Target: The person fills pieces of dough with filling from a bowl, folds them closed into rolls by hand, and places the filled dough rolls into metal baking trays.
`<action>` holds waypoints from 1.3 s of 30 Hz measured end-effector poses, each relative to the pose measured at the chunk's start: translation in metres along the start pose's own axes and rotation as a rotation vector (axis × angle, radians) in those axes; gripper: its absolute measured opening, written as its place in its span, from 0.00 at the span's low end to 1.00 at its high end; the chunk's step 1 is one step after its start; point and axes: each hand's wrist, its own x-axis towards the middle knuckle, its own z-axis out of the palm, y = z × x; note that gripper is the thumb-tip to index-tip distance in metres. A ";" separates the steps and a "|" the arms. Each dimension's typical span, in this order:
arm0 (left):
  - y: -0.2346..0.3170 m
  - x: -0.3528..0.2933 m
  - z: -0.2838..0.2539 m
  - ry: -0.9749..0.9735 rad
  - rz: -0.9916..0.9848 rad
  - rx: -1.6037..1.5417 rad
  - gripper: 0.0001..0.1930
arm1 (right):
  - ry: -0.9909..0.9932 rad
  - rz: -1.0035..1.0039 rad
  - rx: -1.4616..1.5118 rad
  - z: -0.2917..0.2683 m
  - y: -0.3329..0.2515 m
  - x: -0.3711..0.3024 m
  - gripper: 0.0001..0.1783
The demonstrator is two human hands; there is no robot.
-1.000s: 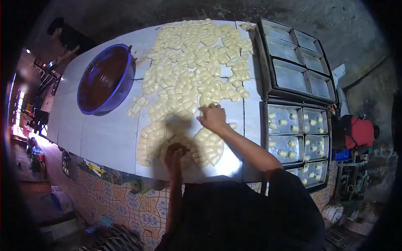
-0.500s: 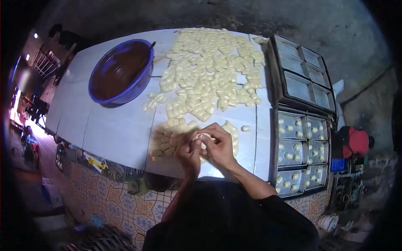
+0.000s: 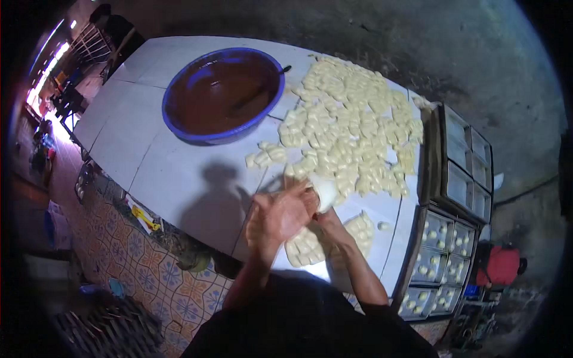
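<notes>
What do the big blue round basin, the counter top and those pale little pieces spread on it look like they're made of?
The big blue round basin looks like plastic, with a smooth, glossy, thin rim. The white counter top seems glazed tile: flat, shiny, crossed by grout lines. The pale yellow pieces look like soft dough, matte and irregular; the same for the one between both hands, probably.

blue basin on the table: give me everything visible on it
The blue basin is a round, wide, shallow bowl, plastic by its look, with a bright blue rim. It stands upright on the white tiled table, toward its far left part, filled with a dark brown, glossy liquid. A dark utensil handle sticks out over its right rim. The spread of pale dough pieces lies just to its right. Neither hand touches it.
</notes>
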 end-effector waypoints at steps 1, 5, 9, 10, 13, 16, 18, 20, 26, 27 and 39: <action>0.024 0.020 -0.028 -0.058 0.012 0.080 0.47 | 0.018 -0.094 0.038 0.001 0.000 0.008 0.59; 0.170 0.147 -0.046 0.473 -0.041 1.455 0.40 | 0.160 -0.166 0.013 0.003 -0.004 0.016 0.61; 0.249 0.159 -0.182 0.451 0.083 2.386 0.50 | 0.155 -0.142 0.026 0.011 0.015 0.030 0.50; 0.244 0.174 -0.166 0.417 0.068 2.370 0.50 | 0.201 -0.134 0.019 0.005 0.020 0.029 0.49; 0.248 0.186 -0.121 0.746 -0.821 1.769 0.43 | 0.222 -0.129 0.101 0.004 0.015 0.032 0.46; 0.222 0.135 -0.123 0.110 0.347 2.948 0.29 | 0.217 -0.196 0.010 0.005 0.019 0.037 0.41; 0.164 0.131 -0.046 0.453 0.249 2.749 0.18 | 0.270 -0.144 0.083 0.005 0.022 0.043 0.39; 0.116 0.099 -0.013 0.684 -0.026 1.630 0.38 | 0.332 -0.084 0.214 0.010 0.016 0.051 0.34; 0.015 0.021 0.017 0.834 -0.158 0.853 0.43 | 0.446 0.115 0.449 0.009 0.011 0.023 0.16; 0.007 0.017 0.024 0.848 -0.218 0.829 0.38 | 0.585 0.052 0.311 0.017 0.005 0.015 0.15; -0.083 -0.034 0.037 0.264 -0.184 1.229 0.11 | 0.481 -0.557 -0.515 -0.027 -0.043 -0.105 0.15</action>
